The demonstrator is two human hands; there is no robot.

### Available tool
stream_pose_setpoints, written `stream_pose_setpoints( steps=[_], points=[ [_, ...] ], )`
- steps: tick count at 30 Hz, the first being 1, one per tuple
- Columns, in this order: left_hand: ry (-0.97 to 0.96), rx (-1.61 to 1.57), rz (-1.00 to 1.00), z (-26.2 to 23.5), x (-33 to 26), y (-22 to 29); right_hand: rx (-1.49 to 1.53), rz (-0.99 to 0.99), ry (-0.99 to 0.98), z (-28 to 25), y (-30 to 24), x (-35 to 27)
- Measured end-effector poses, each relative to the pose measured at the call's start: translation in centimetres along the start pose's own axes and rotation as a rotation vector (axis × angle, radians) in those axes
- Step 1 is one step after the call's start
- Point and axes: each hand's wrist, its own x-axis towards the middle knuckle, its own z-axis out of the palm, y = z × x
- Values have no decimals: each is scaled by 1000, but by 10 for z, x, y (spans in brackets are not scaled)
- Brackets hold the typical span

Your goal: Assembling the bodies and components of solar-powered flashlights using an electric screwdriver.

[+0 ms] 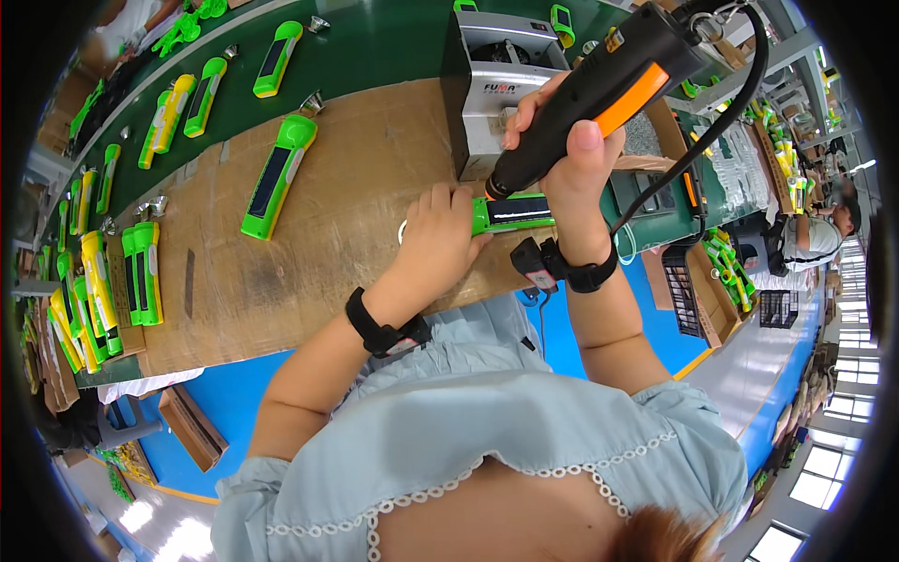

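Step in hand, as judged: screw-driving on the torch (513, 214), which lies on the cardboard (356, 159), just on the near side of the machine (510, 73). Left hand (435, 239) grasps the torch's left end; right hand (576, 169) grips the driver (585, 98), tip contact unclear. Next move calls for a square bit and firm hold. Torch: green casing, glossy dark panel (532, 209) uppermost, left end covered.

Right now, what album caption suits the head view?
Right hand grips a black power screwdriver; left hand holds a green device.
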Motion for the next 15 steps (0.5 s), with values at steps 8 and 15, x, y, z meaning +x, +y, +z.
stream_pose_setpoints(
  steps=[8, 15],
  points=[
    [-16, -31, -9, 1, 0, -1, 6, -7, 19, 3, 5, 1],
    [-29, -75, 45, -2, 3, -10, 28, 64, -63, 10, 18, -7]
  ],
)
